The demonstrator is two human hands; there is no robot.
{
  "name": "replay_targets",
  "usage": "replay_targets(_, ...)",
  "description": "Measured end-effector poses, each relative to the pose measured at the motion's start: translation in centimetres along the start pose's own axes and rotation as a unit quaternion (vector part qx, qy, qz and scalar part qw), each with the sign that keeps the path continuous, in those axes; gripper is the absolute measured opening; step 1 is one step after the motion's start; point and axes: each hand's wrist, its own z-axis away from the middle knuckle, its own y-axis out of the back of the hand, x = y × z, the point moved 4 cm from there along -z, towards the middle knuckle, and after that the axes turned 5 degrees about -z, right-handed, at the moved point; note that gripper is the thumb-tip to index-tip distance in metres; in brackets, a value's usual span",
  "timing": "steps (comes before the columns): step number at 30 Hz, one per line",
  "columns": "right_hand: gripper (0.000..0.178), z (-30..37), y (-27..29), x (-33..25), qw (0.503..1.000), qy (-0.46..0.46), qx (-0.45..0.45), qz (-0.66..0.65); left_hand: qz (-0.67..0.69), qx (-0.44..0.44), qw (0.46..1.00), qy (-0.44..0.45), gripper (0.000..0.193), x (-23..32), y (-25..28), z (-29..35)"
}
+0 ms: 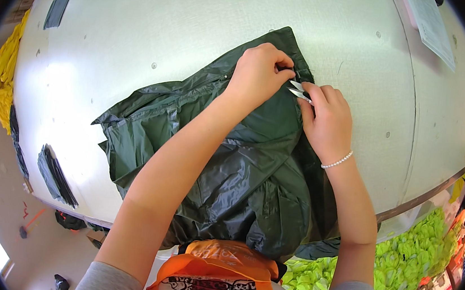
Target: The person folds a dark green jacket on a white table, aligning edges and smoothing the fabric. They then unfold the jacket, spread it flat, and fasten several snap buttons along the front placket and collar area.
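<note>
While the left hand (258,74) pinches the dark green garment (252,172) near its far right corner, here's the right hand (330,120) just beside it, wrapped around small snips (300,95), blades parted and pointing in toward that pinch! The garment lies crumpled and glossy across the middle of the bench (200,17), reaching right back to the near edge. Further out, a dark stack (58,177) rests at the left, a clear sheet (429,30) at the far right, with yellow cloth (6,76) beyond the left edge and a lime-green heap (413,260) down to the near right.
</note>
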Motion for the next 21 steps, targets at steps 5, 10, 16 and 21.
replay_targets(5, 0.022, -0.7, -0.6, 0.2, 1.000, -0.009, -0.012, 0.021, -0.088, 0.009, 0.996, -0.022, 0.014, -0.8, -0.7, -0.9)
replay_targets(10, 0.020, -1.4, -1.0, 0.7, 0.999, -0.033, 0.023, 0.006, 0.011, -0.010, 0.999, 0.048, 0.012, -1.4, -0.1, -1.3)
replay_targets(16, 0.018, -2.1, -1.6, 0.7, 0.999, -0.035, 0.036, 0.008, 0.063, -0.024, 0.995, 0.080, 0.013, -1.8, 0.1, -1.4)
replay_targets(21, 0.016, -2.3, -1.9, 1.1, 0.999, -0.040, 0.024, 0.020, 0.064, -0.029, 0.994, 0.079, 0.012, -1.6, -0.2, -1.4)
